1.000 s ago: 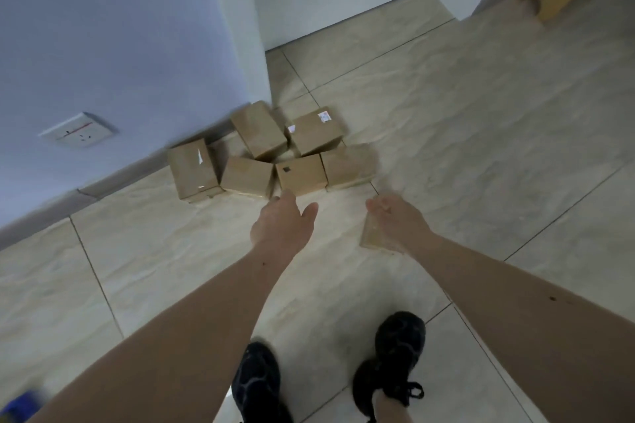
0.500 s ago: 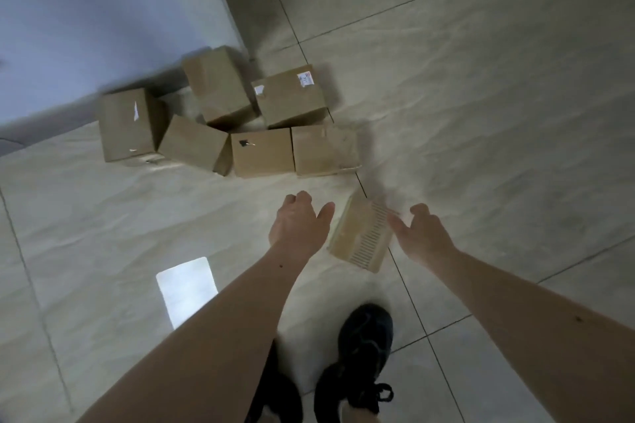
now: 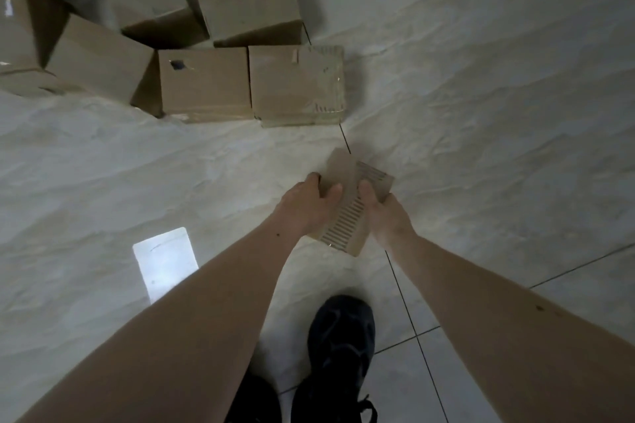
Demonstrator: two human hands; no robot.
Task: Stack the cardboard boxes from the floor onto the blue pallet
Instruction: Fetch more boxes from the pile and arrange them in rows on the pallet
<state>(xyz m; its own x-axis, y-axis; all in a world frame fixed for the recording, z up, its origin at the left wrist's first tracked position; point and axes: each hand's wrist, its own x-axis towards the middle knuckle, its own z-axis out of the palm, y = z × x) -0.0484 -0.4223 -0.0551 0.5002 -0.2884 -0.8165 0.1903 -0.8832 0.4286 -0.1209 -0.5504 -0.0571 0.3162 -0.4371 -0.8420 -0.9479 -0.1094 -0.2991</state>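
Pale marble-look tile floor (image 3: pixel 481 96) with dark grout lines and a bright light reflection (image 3: pixel 165 264) fills the view; six cardboard boxes (image 3: pixel 206 82) cluster at top left. Nearer, a small slotted cardboard box (image 3: pixel 347 216) sits low over the floor, gripped on both sides by left hand (image 3: pixel 309 203) and right hand (image 3: pixel 385 216), fingers curled round it, above a black shoe (image 3: pixel 340 347).

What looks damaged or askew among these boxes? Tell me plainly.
The taped box at the cluster's right end looks worn: crumpled tape and a ragged lower edge. The tilted box leans at an angle instead of sitting flat. The small box, in the grip of left hand and right hand, looks intact.
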